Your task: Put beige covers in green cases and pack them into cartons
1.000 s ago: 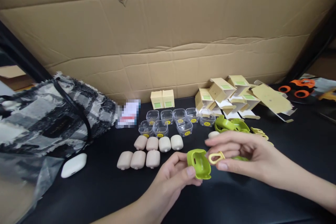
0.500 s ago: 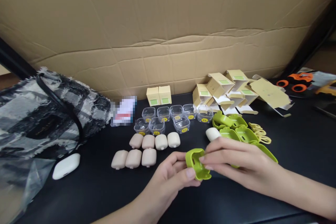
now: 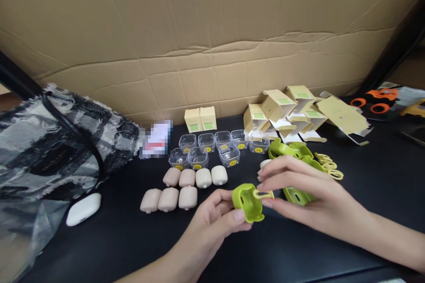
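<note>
My left hand (image 3: 215, 225) holds a small green silicone earphone case cover (image 3: 238, 196) between thumb and fingers, its hollow side facing up and towards me. In my right hand (image 3: 308, 190) a small pale yellow ring-ended loop (image 3: 267, 195) is pinched, its round end at the edge of the green cover's hollow. More green covers (image 3: 290, 149) lie behind and under my right hand, partly hidden by it. Beside them lie several pale yellow loops (image 3: 331, 167). Part of a white rounded piece (image 3: 264, 163) shows just behind my right fingertips.
Pink and cream rounded cases (image 3: 187, 197) sit in two rows left of centre, with clear plastic cups (image 3: 198, 157) behind. Two small boxes (image 3: 200, 119) stand farther back; opened boxes (image 3: 279, 105) pile up right. A white earphone case (image 3: 83, 209) lies near a checked bag (image 3: 73, 141).
My right hand has drawn back slightly from the green cover's hollow, and the pale yellow loop now shows in its fingers. My left hand keeps its hold, nearly in place.
</note>
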`<action>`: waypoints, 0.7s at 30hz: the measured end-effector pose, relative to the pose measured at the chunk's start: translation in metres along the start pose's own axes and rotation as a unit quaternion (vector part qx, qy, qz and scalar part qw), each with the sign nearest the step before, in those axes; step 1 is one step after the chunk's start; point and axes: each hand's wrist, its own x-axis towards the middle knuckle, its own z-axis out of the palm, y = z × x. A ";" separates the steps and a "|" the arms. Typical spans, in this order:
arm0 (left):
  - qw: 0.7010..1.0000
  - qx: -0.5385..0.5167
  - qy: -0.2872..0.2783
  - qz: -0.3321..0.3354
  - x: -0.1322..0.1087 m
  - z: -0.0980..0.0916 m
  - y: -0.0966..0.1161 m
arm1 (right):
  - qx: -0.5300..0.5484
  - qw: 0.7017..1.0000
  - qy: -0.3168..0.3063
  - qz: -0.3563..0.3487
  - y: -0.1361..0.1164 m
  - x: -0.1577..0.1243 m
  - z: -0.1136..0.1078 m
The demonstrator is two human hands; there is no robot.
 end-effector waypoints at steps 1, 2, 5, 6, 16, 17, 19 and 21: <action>1.000 0.002 0.003 0.000 0.000 0.000 0.000 | -0.027 0.999 -0.005 -0.031 0.000 -0.001 0.001; 1.000 0.005 0.002 0.000 0.001 0.001 0.000 | -0.055 0.997 -0.006 -0.058 0.001 -0.003 0.002; 1.000 0.019 -0.004 -0.003 0.002 0.003 0.000 | -0.115 0.987 -0.008 -0.116 0.001 -0.004 0.005; 1.000 0.023 -0.007 -0.003 0.002 0.003 0.000 | -0.123 0.984 -0.013 -0.125 0.002 -0.004 0.006; 0.999 0.048 -0.017 0.001 0.000 0.001 -0.004 | -0.126 0.978 -0.058 -0.159 -0.001 0.002 0.011; 0.999 0.045 -0.017 0.005 -0.001 0.001 -0.003 | -0.121 0.978 -0.067 -0.156 -0.002 0.002 0.011; 0.999 0.040 -0.019 0.009 -0.002 0.003 -0.002 | -0.100 0.983 -0.088 -0.129 -0.003 0.003 0.010; 0.999 0.033 -0.023 0.001 -0.002 0.003 0.000 | -0.056 0.989 -0.106 -0.087 -0.004 0.003 0.008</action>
